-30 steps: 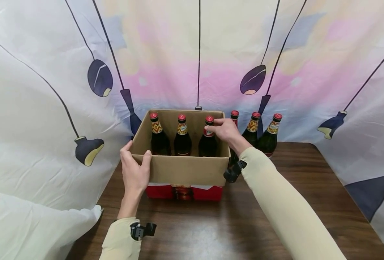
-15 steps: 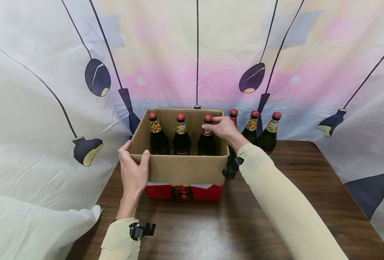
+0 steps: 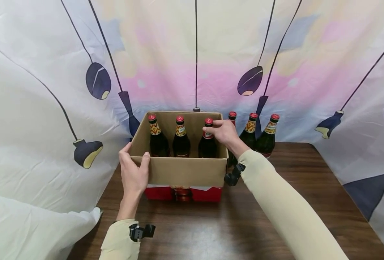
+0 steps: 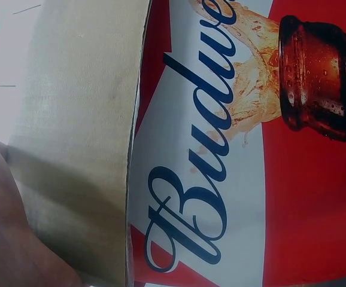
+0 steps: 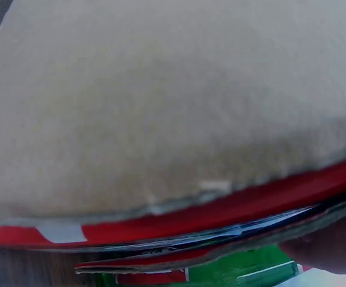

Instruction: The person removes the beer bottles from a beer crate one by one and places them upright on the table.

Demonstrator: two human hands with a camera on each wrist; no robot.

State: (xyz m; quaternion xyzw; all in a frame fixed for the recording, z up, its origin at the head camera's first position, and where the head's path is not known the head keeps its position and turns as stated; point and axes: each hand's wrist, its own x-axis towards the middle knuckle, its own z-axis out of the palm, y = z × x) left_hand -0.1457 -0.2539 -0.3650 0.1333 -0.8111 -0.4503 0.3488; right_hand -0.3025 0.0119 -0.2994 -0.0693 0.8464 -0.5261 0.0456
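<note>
A cardboard box (image 3: 188, 171) with its flaps folded outward stands on the table, its red printed front showing below the flap. Inside, a row of dark green beer bottles with red caps stands upright: a left bottle (image 3: 158, 142), a middle bottle (image 3: 181, 142) and a right bottle (image 3: 207, 146). My left hand (image 3: 135, 173) grips the box's front left corner, thumb over the front edge. With thumb and fingers my right hand (image 3: 225, 133) pinches the neck of the right bottle, just below its cap. The lower parts of these bottles are hidden by the front flap.
Outside the box, to its right, stand a bottle (image 3: 232, 116) partly behind my right hand, another bottle (image 3: 248, 133) and a rightmost bottle (image 3: 267, 139). Dark wooden table (image 3: 293, 187) extends in front and right. A printed curtain (image 3: 166, 54) hangs close behind.
The head view shifts slightly. Both hands keep their holds on the box and the bottle neck, and the bottles stay where they stood.
</note>
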